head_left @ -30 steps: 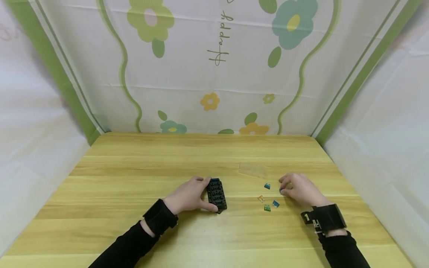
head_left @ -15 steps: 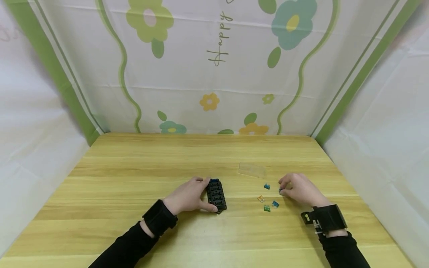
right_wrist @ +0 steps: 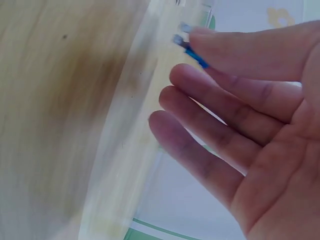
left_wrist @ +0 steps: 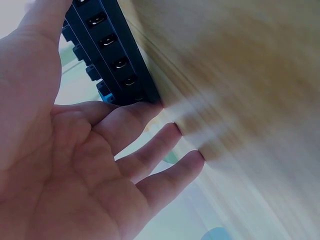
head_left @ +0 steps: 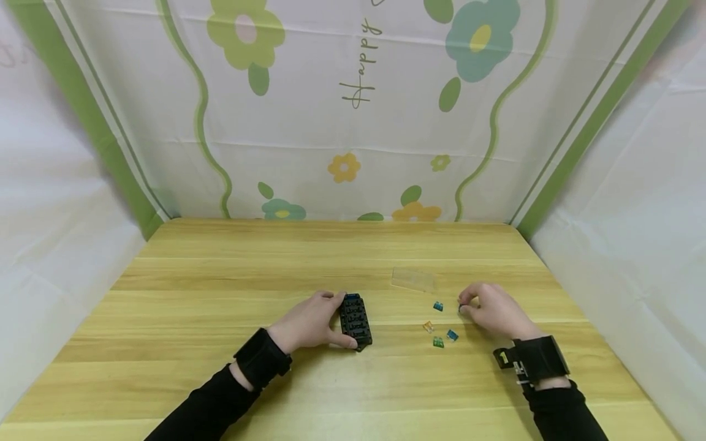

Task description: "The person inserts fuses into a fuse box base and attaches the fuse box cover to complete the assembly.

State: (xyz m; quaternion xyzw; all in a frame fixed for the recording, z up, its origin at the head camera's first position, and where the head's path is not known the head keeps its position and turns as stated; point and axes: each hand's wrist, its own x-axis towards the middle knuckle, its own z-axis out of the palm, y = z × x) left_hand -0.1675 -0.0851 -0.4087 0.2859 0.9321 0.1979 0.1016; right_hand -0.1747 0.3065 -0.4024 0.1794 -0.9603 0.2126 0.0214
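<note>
My left hand [head_left: 311, 321] holds a black fuse box [head_left: 355, 321] on the table by its two ends, thumb at the near end. A row of slots runs along the box in the left wrist view, and something blue shows at its far end. Between thumb and forefinger, my right hand [head_left: 493, 311] pinches a blue blade fuse [right_wrist: 196, 56], its metal prongs pointing outward. Left of that hand lie loose blade fuses: a teal one [head_left: 438, 306], an orange one [head_left: 428, 327], a green one [head_left: 438, 342] and a blue one [head_left: 452, 335].
A thin clear plastic cover [head_left: 413, 279] lies flat behind the loose fuses. The wooden table [head_left: 248, 257] ends at a hanging flower-printed cloth [head_left: 309, 110], with white cloth walls on both sides.
The right hand keeps its pinch on the blue blade fuse and has shifted very slightly, with the fuse turned a little. The left hand and the fuse box stay put.
</note>
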